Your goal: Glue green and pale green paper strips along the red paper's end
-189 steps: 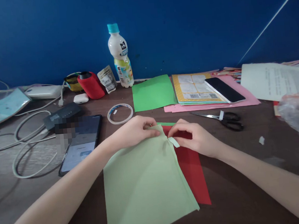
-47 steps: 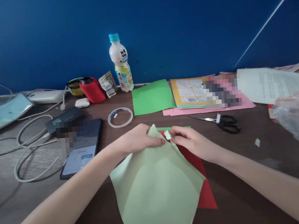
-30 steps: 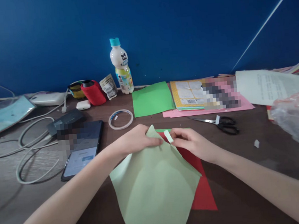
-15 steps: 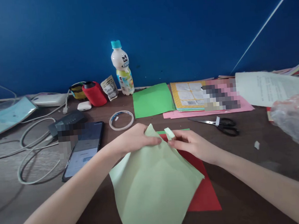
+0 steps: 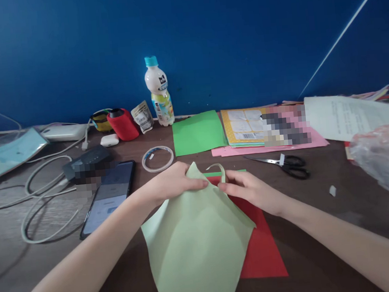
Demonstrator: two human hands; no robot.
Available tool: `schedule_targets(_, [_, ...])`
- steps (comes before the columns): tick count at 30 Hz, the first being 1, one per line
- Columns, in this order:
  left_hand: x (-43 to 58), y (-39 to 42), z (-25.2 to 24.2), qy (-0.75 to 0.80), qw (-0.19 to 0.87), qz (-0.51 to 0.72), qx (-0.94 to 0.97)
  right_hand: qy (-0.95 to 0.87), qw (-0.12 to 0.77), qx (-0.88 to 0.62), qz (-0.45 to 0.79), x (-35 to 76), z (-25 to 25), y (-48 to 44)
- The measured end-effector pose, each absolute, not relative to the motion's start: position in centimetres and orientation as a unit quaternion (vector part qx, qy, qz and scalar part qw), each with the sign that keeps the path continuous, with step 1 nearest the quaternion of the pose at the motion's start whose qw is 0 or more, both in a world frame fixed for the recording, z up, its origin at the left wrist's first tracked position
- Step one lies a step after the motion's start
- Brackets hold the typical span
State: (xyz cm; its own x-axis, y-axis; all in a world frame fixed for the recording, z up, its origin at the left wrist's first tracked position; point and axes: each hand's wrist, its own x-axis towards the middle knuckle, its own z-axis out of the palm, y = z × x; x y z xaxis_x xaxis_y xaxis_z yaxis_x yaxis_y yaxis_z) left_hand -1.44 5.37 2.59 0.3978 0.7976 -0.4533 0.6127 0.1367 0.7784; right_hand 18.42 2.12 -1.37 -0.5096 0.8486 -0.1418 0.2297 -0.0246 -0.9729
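A pale sheet [image 5: 195, 236] is pinched by the left hand [image 5: 173, 183]; just beside it, a strip [image 5: 223, 175] is gripped by the right hand [image 5: 251, 188].

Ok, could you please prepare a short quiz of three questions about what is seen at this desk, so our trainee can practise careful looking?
1. Multiple choice. What does the left hand's grip hold?
a) the bottle
b) the light green sheet
c) the pink paper

2. True or false. The right hand's grip pinches a thin curled strip, not the scissors.

3. Fill in the missing word. The lower sheet, partly covered by the light green sheet, is coloured ____.

Key: 1. b; 2. true; 3. red.
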Motion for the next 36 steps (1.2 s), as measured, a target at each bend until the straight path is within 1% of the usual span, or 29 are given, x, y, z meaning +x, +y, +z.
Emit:
schedule_targets(2, [-1.43,5.40,2.57,0.558,0.496,0.086,0.660,-0.639,0.261,-0.399,0.603,18.45,-1.38,2.03])
schedule_targets(4, [-1.42,5.43,2.59,0.567,0.479,0.081,0.665,-0.652,0.251,-0.408,0.588,18.48,-1.50,1.97])
schedule_targets(8, [-1.50,5.50,2.55,0.554,0.507,0.085,0.654,-0.674,0.238,-0.439,0.545,18.40,-1.74,1.98])
schedule_targets(16, [-1.55,5.51,2.22,0.554,0.519,0.109,0.641,-0.678,0.259,-0.462,0.510,18.17,-1.52,1.95])
schedule_targets(22, [-1.48,5.60,2.17,0.565,0.496,0.085,0.654,-0.681,0.279,-0.484,0.473,18.18,-1.83,1.99])
schedule_targets(25, [-1.63,5.66,2.17,0.580,0.479,0.085,0.653,-0.677,0.277,-0.487,0.477,18.21,-1.72,2.09])
schedule_targets(30, [-1.88,5.70,2.12,0.548,0.524,0.094,0.645,-0.670,0.271,-0.452,0.523,18.47,-1.33,2.08])
schedule_targets(36, [-2.05,5.88,2.23,0.552,0.518,0.090,0.647,-0.674,0.273,-0.455,0.513,18.56,-1.76,2.05])
